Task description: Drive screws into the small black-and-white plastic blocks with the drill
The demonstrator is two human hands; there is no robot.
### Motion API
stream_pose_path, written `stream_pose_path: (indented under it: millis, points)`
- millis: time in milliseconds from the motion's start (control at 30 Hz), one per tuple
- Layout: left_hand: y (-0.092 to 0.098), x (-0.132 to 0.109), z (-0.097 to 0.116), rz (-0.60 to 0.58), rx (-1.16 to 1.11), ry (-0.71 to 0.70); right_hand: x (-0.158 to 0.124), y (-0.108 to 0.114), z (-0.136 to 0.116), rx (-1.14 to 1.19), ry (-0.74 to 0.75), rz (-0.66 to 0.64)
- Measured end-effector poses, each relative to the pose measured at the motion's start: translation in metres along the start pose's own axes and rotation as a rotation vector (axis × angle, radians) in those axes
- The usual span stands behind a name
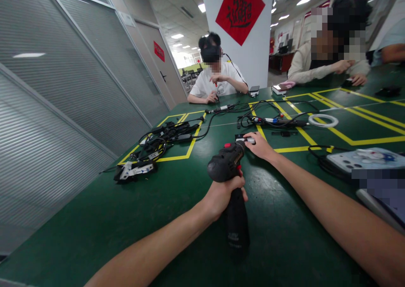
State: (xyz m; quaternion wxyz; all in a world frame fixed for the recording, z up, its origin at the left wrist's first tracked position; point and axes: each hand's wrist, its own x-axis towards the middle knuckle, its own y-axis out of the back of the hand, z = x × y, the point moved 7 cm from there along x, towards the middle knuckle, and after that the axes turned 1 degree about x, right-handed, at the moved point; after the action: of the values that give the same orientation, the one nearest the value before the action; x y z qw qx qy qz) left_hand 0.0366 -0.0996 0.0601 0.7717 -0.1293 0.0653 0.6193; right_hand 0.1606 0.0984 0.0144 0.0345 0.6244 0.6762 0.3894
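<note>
My left hand [225, 194] is wrapped round the grip of a black cordless power screwdriver [230, 181] with red buttons, its nose pointing away from me over the green table [177, 219]. My right hand [259, 144] reaches forward to the tool's front end and rests with curled fingers on a small black and white part [245, 138] lying on the table there. The tool's tip is hidden between the hand and that part.
A tangle of black cables and adapters [164, 139] lies at the left inside yellow floor-tape lines. More cables [275, 120] and a white ring [323, 120] lie further back. A phone in a pale case [363, 160] sits at the right. Two other people sit at the far side.
</note>
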Motion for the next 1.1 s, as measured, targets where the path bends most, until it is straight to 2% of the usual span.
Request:
stream_pose_path:
  millis: [767, 1100]
  points:
    - [0.0008, 0.0005, -0.0004, 0.021, -0.004, 0.022, -0.0001, -0.0020, 0.0026, 0.000, 0.009, 0.017]
    - [0.0001, 0.0005, 0.0013, 0.008, 0.018, -0.012, -0.0005, -0.0010, 0.0003, -0.002, 0.009, 0.007]
